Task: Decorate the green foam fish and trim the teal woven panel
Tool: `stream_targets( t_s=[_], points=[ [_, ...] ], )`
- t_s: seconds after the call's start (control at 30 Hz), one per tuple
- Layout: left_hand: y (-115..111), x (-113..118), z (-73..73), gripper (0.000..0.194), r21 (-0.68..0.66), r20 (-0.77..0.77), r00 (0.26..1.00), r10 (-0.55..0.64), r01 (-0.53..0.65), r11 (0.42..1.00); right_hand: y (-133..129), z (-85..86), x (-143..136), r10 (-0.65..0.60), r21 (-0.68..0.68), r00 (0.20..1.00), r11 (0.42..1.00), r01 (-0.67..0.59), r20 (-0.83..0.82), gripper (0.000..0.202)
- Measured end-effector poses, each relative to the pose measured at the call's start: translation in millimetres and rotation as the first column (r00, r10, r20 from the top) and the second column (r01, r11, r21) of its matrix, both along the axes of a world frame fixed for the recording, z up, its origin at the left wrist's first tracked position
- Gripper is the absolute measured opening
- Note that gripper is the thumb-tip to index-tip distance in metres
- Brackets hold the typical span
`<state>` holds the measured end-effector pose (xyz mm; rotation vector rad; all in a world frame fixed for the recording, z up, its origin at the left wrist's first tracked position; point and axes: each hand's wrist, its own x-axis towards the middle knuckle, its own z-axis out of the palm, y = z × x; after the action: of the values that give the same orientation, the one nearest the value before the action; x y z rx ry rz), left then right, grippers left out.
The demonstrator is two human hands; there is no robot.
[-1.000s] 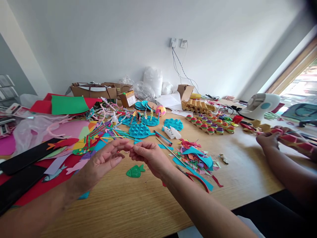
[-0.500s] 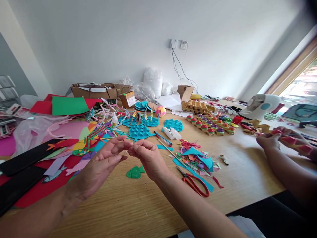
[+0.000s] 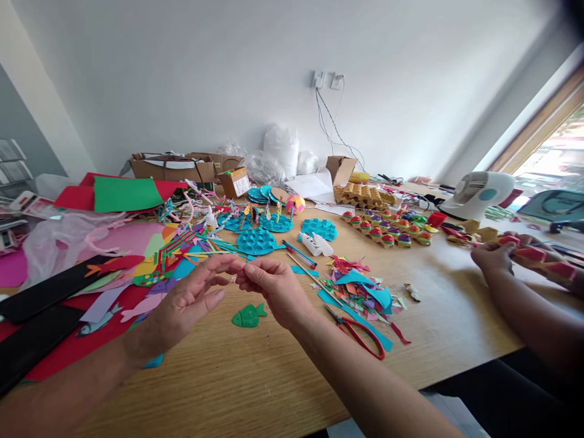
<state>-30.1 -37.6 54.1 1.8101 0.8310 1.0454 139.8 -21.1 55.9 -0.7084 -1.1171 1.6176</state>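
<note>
My left hand is open, thumb apart and fingers stretched toward my right hand, where the fingertips meet. The thumb and forefinger of my right hand are pinched together; whatever sits between them is too small to make out. A tiny pale bit shows just below those fingertips. On the table beneath lies a green paper fish with drawn lines. Right of my right forearm are red-handled scissors, lying on a blue paper strip.
Paper scraps are heaped right of centre, near white glue bottles and blue egg-carton pieces. Coloured paper and fish cut-outs cover the left. At right, another person's hands hold a painted egg-carton strip. A white fan stands behind.
My left thumb has moved away from the fingertips, and the left hand sits slightly lower. The right hand keeps its pinch almost in place.
</note>
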Motion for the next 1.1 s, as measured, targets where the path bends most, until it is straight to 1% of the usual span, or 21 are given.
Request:
stream_targets(
  t_s=[0.07, 0.13, 0.2, 0.23, 0.3, 0.33, 0.4, 0.47, 0.53, 0.6, 0.77, 0.83, 0.93, 1.03, 1.1],
  points=[
    [1.0, -2.1, -0.8, 0.038, 0.095, -0.071, 0.997, 0.016, -0.009, 0.995, 1.1, 1.5, 1.2, 0.001, 0.008, 1.000, 1.000, -0.001, 0.018, 0.019],
    [1.2, -3.3, -2.2, 0.041, 0.155, -0.099, 0.994, 0.037, -0.021, 0.988, 1.7, 2.6, 1.8, 0.001, 0.013, 1.000, 1.000, -0.002, 0.032, 0.017],
    [0.6, -3.4, -3.9, 0.042, 0.170, -0.100, 0.994, 0.048, -0.030, 0.985, 1.7, 3.0, 1.4, -0.011, 0.016, 1.000, 1.000, 0.011, 0.024, 0.014],
    [0.0, -2.9, -4.6, 0.041, 0.157, -0.089, 0.995, 0.046, -0.031, 0.987, 1.3, 2.8, 0.6, -0.023, 0.020, 1.000, 1.000, 0.022, 0.012, 0.013],
    [-1.8, -0.3, -5.3, 0.040, 0.077, -0.034, 0.999, 0.034, -0.031, 0.997, 0.0, 2.1, -1.8, -0.054, 0.029, 0.998, 0.998, 0.055, -0.028, 0.011],
    [-2.8, 1.7, -5.2, 0.040, 0.019, 0.021, 0.999, 0.026, -0.027, 0.999, -1.0, 1.5, -3.5, -0.070, 0.034, 0.996, 0.997, 0.072, -0.052, 0.010],
    [-4.9, 6.8, -3.9, 0.039, -0.106, 0.175, 0.984, 0.021, -0.002, 0.994, -3.0, 0.0, -7.1, -0.093, 0.047, 0.991, 0.994, 0.098, -0.096, 0.010],
    [-6.7, 12.2, -1.7, 0.039, -0.204, 0.325, 0.945, 0.032, 0.037, 0.978, -4.9, -1.8, -10.3, -0.096, 0.066, 0.986, 0.992, 0.106, -0.137, 0.011],
    [-7.8, 16.0, 0.9, 0.040, -0.260, 0.413, 0.910, 0.042, 0.073, 0.963, -6.0, -3.8, -12.4, -0.078, 0.075, 0.982, 0.993, 0.092, -0.175, 0.013],
    [-8.0, 17.5, 2.5, 0.042, -0.278, 0.444, 0.895, 0.041, 0.094, 0.956, -6.7, -5.3, -12.9, -0.056, 0.063, 0.979, 0.996, 0.070, -0.195, 0.015],
    [-6.1, 13.7, 0.0, 0.038, -0.284, 0.419, 0.908, 0.028, 0.101, 0.953, -7.3, -4.8, -9.6, -0.019, 0.034, 0.986, 0.999, 0.025, -0.167, 0.018],
    [-5.9, 11.6, -2.9, 0.037, -0.272, 0.371, 0.928, 0.029, 0.078, 0.959, -6.3, -4.1, -8.9, -0.012, 0.018, 0.988, 1.000, 0.015, -0.155, 0.020],
    [-7.4, 9.7, -6.1, 0.038, -0.238, 0.277, 0.961, 0.014, 0.055, 0.970, -4.3, -4.7, -9.2, -0.034, 0.011, 0.991, 0.999, 0.036, -0.133, 0.024],
    [-9.1, 10.2, -3.8, 0.038, -0.218, 0.220, 0.976, -0.002, 0.051, 0.975, -9.7, -5.7, -6.4, -0.056, 0.109, 0.997, 0.992, 0.062, -0.058, 0.024],
    [-8.1, 10.5, 1.7, 0.039, -0.196, 0.216, 0.976, 0.023, 0.020, 0.980, -23.2, -5.1, 2.1, -0.060, 0.194, 0.997, 0.980, 0.049, 0.050, 0.025]
  ],
)
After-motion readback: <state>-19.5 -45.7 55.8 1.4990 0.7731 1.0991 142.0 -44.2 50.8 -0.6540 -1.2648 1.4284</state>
